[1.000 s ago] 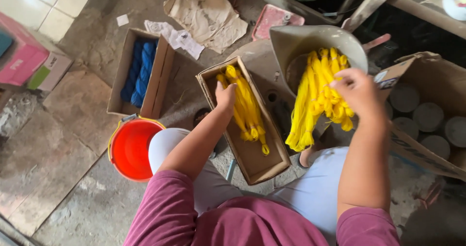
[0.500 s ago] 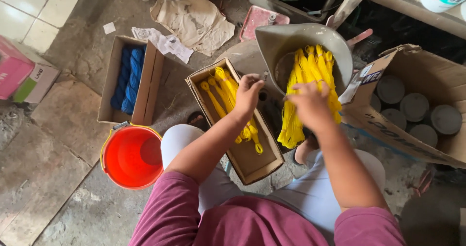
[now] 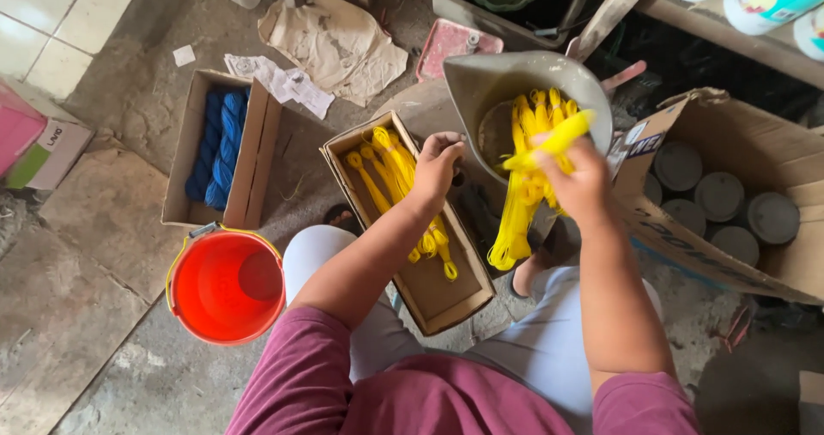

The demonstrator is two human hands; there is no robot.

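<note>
A grey metal pan (image 3: 481, 81) holds a bunch of yellow candle-like sticks (image 3: 525, 194) that hang down over its rim. My right hand (image 3: 573, 176) is closed on one yellow stick (image 3: 558, 136) lifted out of the bunch. My left hand (image 3: 438, 165) hovers with curled fingers at the right edge of a long cardboard box (image 3: 433, 293), nothing clearly in it. Several yellow sticks (image 3: 384, 162) lie inside that box.
A second cardboard box (image 3: 182, 169) with blue sticks (image 3: 220, 147) lies to the left. An orange bucket (image 3: 225, 285) stands by my left knee. A big carton (image 3: 777, 272) of round grey lids (image 3: 719, 194) sits on the right. Crumpled paper (image 3: 335, 44) lies behind.
My left hand lifted from the yellow sticks in the box toward the pan. My right hand slid down the bunch and pulled one stick up out of it.
</note>
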